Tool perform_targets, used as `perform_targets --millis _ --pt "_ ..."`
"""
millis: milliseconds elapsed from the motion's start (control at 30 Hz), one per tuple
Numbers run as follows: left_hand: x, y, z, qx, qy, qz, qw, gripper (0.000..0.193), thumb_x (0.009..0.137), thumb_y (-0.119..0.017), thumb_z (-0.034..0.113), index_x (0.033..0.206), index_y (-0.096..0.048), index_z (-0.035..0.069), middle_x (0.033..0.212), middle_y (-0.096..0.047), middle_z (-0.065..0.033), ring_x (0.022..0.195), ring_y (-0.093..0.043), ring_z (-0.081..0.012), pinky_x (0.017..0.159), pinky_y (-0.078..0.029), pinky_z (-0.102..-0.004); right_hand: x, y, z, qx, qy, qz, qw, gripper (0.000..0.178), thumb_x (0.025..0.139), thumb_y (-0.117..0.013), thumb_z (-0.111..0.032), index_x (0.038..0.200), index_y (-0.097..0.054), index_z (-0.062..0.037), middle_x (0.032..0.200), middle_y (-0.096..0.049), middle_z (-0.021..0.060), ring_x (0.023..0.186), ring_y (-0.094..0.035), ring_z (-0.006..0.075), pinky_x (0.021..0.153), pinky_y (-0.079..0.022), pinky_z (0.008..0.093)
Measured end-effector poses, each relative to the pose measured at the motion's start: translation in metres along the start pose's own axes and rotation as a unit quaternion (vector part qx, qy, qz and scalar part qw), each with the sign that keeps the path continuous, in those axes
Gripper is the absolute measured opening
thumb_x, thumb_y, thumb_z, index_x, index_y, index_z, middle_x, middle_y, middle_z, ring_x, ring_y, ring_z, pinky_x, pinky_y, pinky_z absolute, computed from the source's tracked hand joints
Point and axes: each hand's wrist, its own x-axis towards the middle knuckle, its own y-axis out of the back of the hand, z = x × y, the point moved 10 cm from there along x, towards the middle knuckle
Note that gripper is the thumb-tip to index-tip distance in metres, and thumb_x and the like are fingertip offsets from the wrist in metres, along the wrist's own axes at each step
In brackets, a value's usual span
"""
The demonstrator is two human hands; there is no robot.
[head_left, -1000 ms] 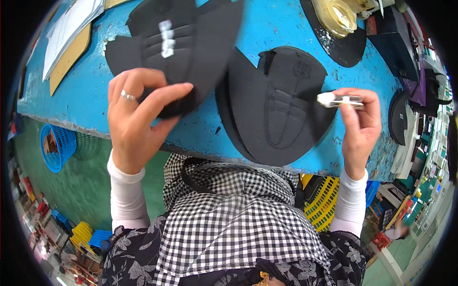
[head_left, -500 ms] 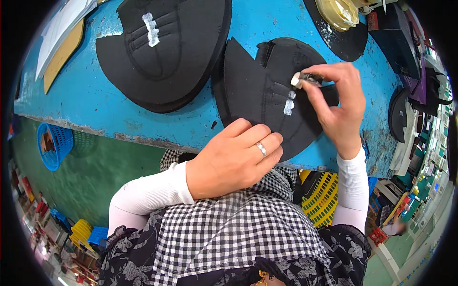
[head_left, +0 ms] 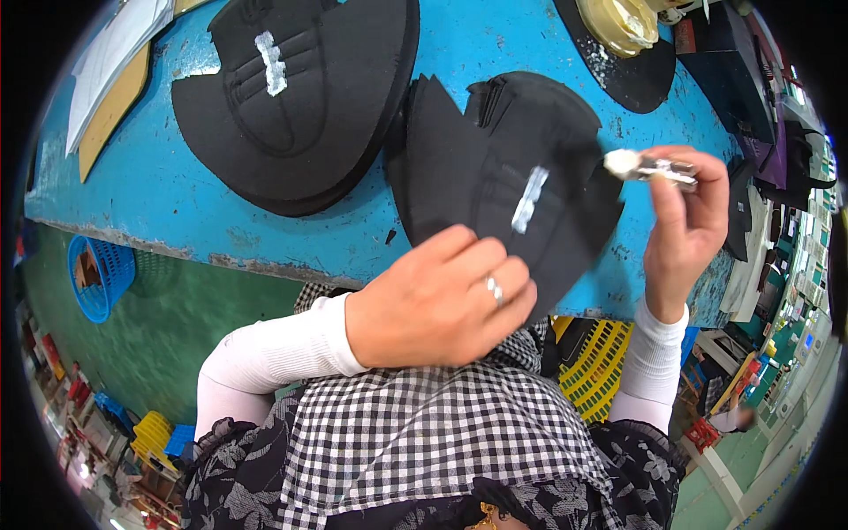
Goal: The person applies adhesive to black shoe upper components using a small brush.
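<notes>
A stack of black curved pieces with notched tops [head_left: 450, 168] lies in front of me, one white pasty strip [head_left: 530, 200] on its top piece. My left hand [head_left: 446, 296] has its fingers curled over the near edge of this stack, pinching the top piece. To the right of the stack, above the table, my right hand [head_left: 685, 225] grips a short brush [head_left: 658, 169] whose tip is coated in white paste. The brush tip is apart from the black piece. A second stack of black pieces [head_left: 353, 115], also marked with a white strip, lies at left.
A cream-coloured tub smeared with white paste [head_left: 623, 26] stands on a black piece at the far right. Papers on a board [head_left: 115, 79] lie at the far left of the blue table [head_left: 177, 221]. Blue [head_left: 106, 287] and yellow baskets [head_left: 594, 371] stand below the table edge.
My right hand has moved the brush right, away from the black piece. The white patches are now one longer continuous strip. The top piece looks slightly lifted and shifted under my left hand.
</notes>
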Motion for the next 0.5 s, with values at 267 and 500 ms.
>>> perform_targets --millis 267,500 --pt "-0.035 0.099 0.004 0.109 -0.066 0.218 0.968 0.033 0.055 -0.063 0.022 0.086 -0.071 0.016 0.070 -0.047 0.0019 0.067 -0.049 -0.0145 0.058 -0.040 -0.0304 0.071 0.068 0.058 -0.031 0.017 0.163 0.986 0.020 0.086 -0.068 -0.013 0.100 -0.061 -0.0014 0.091 -0.061 0.0005 0.082 -0.054 0.0054 0.074 -0.043 0.0195" --pt "-0.047 0.078 -0.065 0.039 0.172 0.070 0.982 0.041 0.057 -0.077 0.005 0.097 -0.068 0.010 0.083 -0.056 -0.0040 0.071 -0.054 -0.0210 0.062 -0.042 -0.0311 0.129 0.053 0.076 -0.243 0.048 0.106 0.963 0.026 0.077 -0.074 -0.025 0.093 -0.066 -0.0056 0.080 -0.057 -0.0032 0.064 -0.041 0.0071 0.062 -0.040 0.0215"
